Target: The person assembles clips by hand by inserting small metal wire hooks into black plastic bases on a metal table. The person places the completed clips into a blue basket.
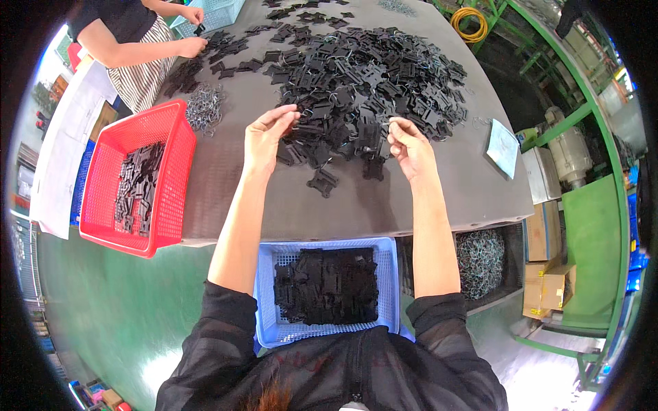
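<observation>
Hovering along the near side of the pile of black parts [373, 79], both hands worked above the worktop [308, 216], elbows apart, probably to keep the sight line down the middle free. The left hand [264, 140] had its thumb and forefinger drawn close together at the pile's left flank; whether anything sat between them I could not tell. The right hand [412, 147] was pinched too, perhaps on a thin bit of metal, too small to be sure. The pile spread from the centre toward the far edge, with pale wire pieces among the overlapping parts, which likely hampered a clean pick. A blue basket [393, 281], holding more black parts, stood just below the front edge, presumably for short reach. A red basket [179, 185] stood at the front-left corner, blocking that side, with a wire heap [204, 109] just beyond. By the left edge a co-worker's hands [192, 46] were busy; a pale blue sheet [503, 151] lay near the right edge.
</observation>
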Available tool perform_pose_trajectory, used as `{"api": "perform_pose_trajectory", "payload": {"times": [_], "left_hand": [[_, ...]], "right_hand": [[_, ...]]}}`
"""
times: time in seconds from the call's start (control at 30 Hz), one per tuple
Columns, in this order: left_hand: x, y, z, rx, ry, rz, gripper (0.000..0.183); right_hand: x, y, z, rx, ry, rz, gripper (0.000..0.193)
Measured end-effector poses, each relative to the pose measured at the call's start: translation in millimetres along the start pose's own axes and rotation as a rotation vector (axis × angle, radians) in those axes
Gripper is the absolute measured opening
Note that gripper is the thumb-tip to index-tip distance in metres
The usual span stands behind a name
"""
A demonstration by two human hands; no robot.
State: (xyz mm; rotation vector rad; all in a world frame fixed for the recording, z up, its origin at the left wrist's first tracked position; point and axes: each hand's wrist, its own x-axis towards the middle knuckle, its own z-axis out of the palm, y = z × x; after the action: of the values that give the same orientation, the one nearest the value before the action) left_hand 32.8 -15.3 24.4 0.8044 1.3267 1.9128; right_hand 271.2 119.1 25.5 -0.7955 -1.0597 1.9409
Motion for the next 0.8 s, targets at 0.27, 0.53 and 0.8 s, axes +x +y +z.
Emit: {"api": "perform_pose_trajectory", "payload": {"times": [0.27, 0.53, 0.8], "left_hand": [[4, 18, 7, 1.026, -0.345, 0.570, 0.024], [21, 62, 37, 1.226, -0.369, 0.559, 0.015], [41, 57, 43, 1.229, -0.280, 0.209, 0.020]], "right_hand": [[-3, 2, 2, -0.682, 0.066, 0.005, 0.014], [-20, -18, 6, -0.762, 0.052, -0.211, 0.010], [-20, -9, -2, -0.526, -0.024, -0.123, 0.013]]}}
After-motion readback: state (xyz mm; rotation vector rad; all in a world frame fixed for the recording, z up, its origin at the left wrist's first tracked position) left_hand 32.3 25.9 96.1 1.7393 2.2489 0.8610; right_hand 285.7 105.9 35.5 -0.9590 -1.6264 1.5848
